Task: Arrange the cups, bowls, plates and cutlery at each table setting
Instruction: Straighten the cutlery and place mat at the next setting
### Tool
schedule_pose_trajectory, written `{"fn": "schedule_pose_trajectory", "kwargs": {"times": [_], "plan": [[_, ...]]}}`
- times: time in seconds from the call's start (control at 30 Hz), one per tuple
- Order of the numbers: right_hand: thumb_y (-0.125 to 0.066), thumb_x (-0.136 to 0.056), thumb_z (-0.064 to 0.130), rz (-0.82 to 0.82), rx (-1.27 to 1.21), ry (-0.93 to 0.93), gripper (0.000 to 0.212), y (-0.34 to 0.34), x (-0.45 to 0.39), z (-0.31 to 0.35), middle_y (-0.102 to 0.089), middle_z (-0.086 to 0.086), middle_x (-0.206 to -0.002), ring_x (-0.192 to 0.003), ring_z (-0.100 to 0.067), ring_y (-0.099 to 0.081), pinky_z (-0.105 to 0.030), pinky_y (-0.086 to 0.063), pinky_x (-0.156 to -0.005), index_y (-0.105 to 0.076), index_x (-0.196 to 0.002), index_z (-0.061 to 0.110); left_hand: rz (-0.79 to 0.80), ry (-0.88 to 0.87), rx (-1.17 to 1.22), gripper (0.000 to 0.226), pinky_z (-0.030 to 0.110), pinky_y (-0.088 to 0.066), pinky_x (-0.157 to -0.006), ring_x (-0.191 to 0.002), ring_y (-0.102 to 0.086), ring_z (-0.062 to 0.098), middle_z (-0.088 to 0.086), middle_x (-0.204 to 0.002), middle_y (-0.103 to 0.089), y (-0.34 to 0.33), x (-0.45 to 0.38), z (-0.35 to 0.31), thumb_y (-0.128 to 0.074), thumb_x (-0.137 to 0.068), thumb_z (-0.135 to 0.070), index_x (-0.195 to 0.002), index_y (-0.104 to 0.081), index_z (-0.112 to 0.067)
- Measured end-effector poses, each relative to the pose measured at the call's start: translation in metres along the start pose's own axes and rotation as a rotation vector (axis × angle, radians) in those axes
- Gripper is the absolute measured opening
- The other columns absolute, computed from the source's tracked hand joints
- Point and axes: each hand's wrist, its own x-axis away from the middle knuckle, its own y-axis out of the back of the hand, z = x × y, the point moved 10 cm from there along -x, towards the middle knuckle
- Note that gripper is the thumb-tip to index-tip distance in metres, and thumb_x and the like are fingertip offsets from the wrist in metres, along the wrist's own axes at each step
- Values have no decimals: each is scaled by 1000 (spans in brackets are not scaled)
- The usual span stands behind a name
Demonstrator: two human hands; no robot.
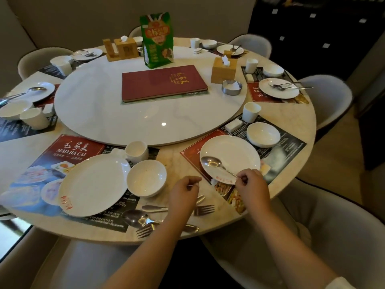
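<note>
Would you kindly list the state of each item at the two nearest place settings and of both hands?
Right hand: pinches the spoon handle.
Spoon: bowl resting on the right plate.
Right plate: on its placemat.
Left hand: fingers curled; contents unclear.
Left plate: bare.
Near bowl: upright, empty.
Near cup: upright.
Loose cutlery: scattered at the table edge.

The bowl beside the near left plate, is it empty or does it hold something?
Empty. The bowl stands upright and its white inside shows bare, only light glints in it.
</note>
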Motion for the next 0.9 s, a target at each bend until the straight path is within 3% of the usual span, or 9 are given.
{"fn": "schedule_pose_trajectory", "kwargs": {"times": [0.1, 0.27, 0.4, 0.5, 0.63, 0.77, 0.83, 0.9], "plan": [[-60, -88, 9, -78, 33, -96, 6, 8, -22, -17, -53, 0, -96, -88, -16, -53, -25, -45, -68, -65, -90, 10, 27, 179, 189, 21, 25, -52, -70, -89, -60, 9, -7, -109, -60, -21, -11, -4, -54, -97, -19, -115, -60, -29], [-60, -87, 7, -119, 82, -155, 9, 4, -42, -30, -59, -7, -95, -95, -26, -57, -34, -53, -73, -68, -90, 8, 83, 288, 274, 37, 44, -49, -96, -114, -54, 18, 0, -130, -56, -44, -22, -4, -54, -96, -23, -133, -52, -29], [-59, -89, 10, -139, 109, -153, 10, 1, -46, -29, -60, -7, -97, -101, -23, -53, -28, -47, -73, -68, -93, 8, 82, 330, 305, 37, 50, -47, -97, -115, -54, 19, -1, -128, -57, -47, -25, 1, -55, -95, -25, -131, -53, -31], [-59, -89, 13, -149, 146, -163, 11, 0, -46, -30, -62, -7, -99, -108, -25, -48, -35, -47, -82, -69, -93, 9, 89, 326, 297, 35, 52, -47, -98, -116, -55, 21, 0, -127, -59, -46, -29, 4, -56, -94, -23, -128, -55, -30], [-60, -88, 13, -125, 192, -151, 14, -3, -42, -28, -64, -12, -108, -119, -30, -44, -43, -43, -92, -71, -96, 10, 125, 235, 216, 27, 37, -50, -91, -113, -56, 18, -4, -118, -60, -38, -34, 0, -55, -96, -19, -121, -61, -26], [-61, -89, 17, -128, 219, -86, 20, 2, -26, -10, -60, -7, -117, -126, -27, -38, -42, -38, -98, -70, -107, 16, 140, 14, -117, 17, 16, -44, -74, -96, -59, 3, -13, -104, -65, -14, -30, -9, -54, -97, -20, -102, -68, -30], [-65, -88, 19, -118, 144, -4, 15, 0, -9, 12, -59, -2, -111, -118, -22, -45, -35, -45, -90, -68, -102, 18, 131, -82, -278, 18, 8, -38, -71, -95, -59, -1, -17, -102, -65, -1, -22, -9, -57, -95, -19, -100, -69, -31], [-64, -89, 21, 35, 13, 20, 4, -22, 14, 28, -58, 4, -98, -99, -14, -55, -21, -46, -75, -67, -92, 19, 125, -136, -365, 17, 5, -39, -73, -91, -58, -3, -19, -98, -64, 8, -12, -4, -60, -93, -17, -98, -70, -30]]}}
